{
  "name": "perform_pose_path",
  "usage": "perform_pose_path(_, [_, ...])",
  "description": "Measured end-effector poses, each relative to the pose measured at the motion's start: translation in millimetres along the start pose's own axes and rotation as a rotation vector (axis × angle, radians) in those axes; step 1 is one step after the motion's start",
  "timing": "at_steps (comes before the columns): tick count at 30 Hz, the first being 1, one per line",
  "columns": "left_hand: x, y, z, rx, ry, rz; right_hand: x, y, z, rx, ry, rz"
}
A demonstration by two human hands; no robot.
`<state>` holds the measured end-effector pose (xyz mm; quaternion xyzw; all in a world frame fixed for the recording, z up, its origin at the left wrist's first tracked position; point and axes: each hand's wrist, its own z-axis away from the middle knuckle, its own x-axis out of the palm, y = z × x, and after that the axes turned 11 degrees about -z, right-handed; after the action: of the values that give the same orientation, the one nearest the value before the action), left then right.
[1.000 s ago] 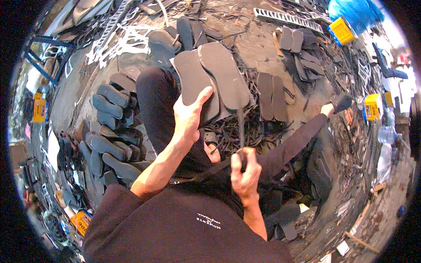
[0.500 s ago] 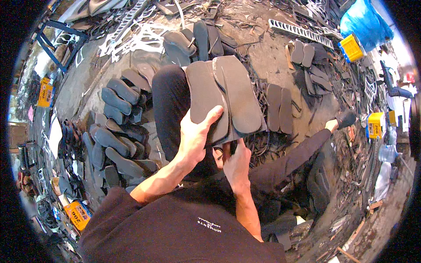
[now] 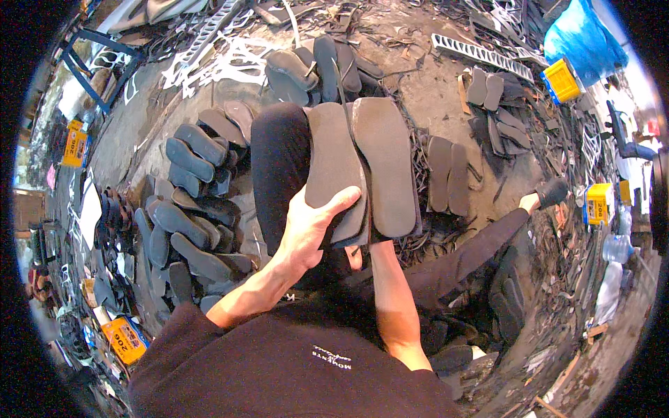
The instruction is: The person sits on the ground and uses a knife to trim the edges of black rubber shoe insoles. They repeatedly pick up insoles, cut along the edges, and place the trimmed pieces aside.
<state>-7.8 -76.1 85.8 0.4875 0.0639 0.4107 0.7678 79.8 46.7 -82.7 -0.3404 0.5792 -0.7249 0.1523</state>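
My left hand grips a pair of grey foam shoe soles by the near end of the left sole, thumb pressed on top and other fingers underneath. Beside it lies the right sole, with a gap between the two and another layer showing beneath its edge. A thin dark strip sticks up past the far end of the gap. My right hand reaches under the near end of the right sole; its fingers are hidden. A bit of skin shows below the gap, and I cannot tell which hand it belongs to.
Piles of cut soles lie on the floor to the left, with more soles ahead and a pair to the right. White cut-out scraps and dark trimmings are scattered around. Yellow boxes and a blue bag stand at the far right.
The right sole has turned more upright and the gap has widened at the far end. My right hand has slid forward under the soles, out of sight. The left hand keeps its grip.
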Motion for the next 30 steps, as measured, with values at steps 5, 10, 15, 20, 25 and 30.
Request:
perform_pose_path(5, [-7.6,-12.9,39.0,-0.046,-0.108,-0.160,25.8,-49.1,-73.2,-0.131,-0.148,0.230])
perform_pose_path(10, [-28.1,-15.5,4.8,0.069,-0.131,-0.209,11.8,-94.6,36.2,0.006,-0.055,-0.124])
perform_pose_path(15, [-36.9,-24.2,-27.9,0.088,-0.094,-0.208,26.4,-134.3,136.2,0.337,-0.013,0.075])
perform_pose_path(20, [-15.4,5.7,-27.1,-0.052,-0.235,-0.170,10.0,-132.2,167.1,0.157,0.196,0.467])
perform_pose_path(25, [-9.0,16.1,-13.1,-0.114,-0.416,-0.094,9.0,-112.5,187.6,-0.148,0.313,0.768])
perform_pose_path(30, [-2.8,15.2,-2.0,-0.054,-0.525,-0.223,2.3,-156.8,160.0,-0.168,0.248,0.753])
